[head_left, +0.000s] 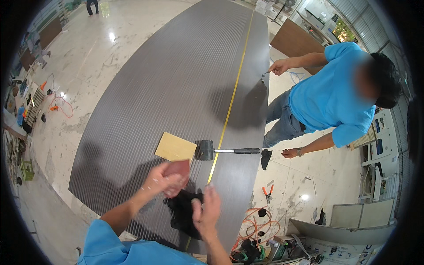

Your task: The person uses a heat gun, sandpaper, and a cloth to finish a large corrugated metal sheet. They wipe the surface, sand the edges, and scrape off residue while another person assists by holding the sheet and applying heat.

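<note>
My left hand (161, 180) pinches a dark red sheet (180, 168), which looks like sandpaper, above a large grey grooved panel (176, 79). My right hand (207, 211) is raised with its fingers apart and nothing in it. Between my hands a black cloth (183, 216) lies on the panel. Just beyond the sheet rests a flat tan board (175, 147). Touching or very close to that board's right side is a mallet (204, 150) with a black head, its handle pointing right. A thin yellow strip (232, 97) runs along the panel.
At the panel's right edge a co-worker (331, 97) in a blue shirt holds a small tool against the surface. Orange hose (260, 223) and red-handled pliers (267, 192) lie on the floor at lower right. A perforated crate (34, 106) and orange cord (64, 106) are at left.
</note>
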Motion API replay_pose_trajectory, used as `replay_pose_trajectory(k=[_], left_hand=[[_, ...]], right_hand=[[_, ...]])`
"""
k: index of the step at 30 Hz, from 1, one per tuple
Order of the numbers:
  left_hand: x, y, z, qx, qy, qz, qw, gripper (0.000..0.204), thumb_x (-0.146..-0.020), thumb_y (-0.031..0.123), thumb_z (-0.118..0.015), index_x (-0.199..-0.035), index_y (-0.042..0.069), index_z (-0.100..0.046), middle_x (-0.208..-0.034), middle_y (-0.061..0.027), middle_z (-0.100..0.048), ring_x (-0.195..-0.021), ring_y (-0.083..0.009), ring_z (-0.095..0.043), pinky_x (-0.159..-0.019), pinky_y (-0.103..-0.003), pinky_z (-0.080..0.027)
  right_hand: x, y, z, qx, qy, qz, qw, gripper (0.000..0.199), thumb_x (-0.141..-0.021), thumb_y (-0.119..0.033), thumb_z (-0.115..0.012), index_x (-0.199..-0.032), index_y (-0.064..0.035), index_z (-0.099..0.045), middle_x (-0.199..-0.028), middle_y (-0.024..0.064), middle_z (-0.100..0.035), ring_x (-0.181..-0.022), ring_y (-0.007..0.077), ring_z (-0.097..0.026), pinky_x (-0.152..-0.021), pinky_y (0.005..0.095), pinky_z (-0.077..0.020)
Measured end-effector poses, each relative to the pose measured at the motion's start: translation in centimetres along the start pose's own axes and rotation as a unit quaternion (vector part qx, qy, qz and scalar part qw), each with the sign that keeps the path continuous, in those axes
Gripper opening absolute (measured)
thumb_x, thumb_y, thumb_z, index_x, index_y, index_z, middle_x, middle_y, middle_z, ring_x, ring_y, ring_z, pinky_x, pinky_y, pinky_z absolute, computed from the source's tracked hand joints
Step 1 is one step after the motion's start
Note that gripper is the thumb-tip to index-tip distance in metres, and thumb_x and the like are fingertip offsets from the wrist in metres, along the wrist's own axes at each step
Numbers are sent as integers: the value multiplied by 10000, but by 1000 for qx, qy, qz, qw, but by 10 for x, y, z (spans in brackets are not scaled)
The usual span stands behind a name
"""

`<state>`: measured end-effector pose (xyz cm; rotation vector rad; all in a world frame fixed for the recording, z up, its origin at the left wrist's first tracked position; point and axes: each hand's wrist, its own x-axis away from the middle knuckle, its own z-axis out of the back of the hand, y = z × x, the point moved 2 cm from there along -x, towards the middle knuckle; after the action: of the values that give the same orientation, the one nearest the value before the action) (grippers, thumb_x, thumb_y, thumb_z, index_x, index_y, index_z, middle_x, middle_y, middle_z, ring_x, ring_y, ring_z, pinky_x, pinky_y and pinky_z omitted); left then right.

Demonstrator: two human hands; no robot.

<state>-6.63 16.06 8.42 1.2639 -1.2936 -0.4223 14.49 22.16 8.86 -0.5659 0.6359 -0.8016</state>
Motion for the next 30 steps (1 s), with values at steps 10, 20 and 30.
replay_pose_trajectory(k=[10,20,30], left_hand=[[-40,57,111,-608,321,-97,720,593,-891,385,-737,-1351,40,-589,-1241,-182,-647,-1206,-346,-581,-1050,-490,-406],[-179,30,-112,-708,-26,-341,618,532,-825,387,-756,-1255,92,-652,-1235,-155,-639,-1201,-319,-581,-1023,-520,-402],[-197,40,-57,-671,117,-320,658,160,-877,145,-652,-1020,81,-680,-905,-88,-706,-888,-276,-672,-788,-443,-442]], right_hand=[[45,96,11,212,-117,-8,970,624,-908,-276,-641,-1416,51,-486,-1523,326,-380,-1438,497,-324,-1204,639,-161],[51,50,-23,173,-266,81,945,727,-810,-497,-718,-1368,-58,-563,-1503,225,-439,-1431,400,-380,-1191,619,-214],[114,93,41,218,-158,-7,963,678,-921,-477,-626,-1437,-53,-506,-1535,257,-404,-1430,420,-371,-1185,594,-217]])
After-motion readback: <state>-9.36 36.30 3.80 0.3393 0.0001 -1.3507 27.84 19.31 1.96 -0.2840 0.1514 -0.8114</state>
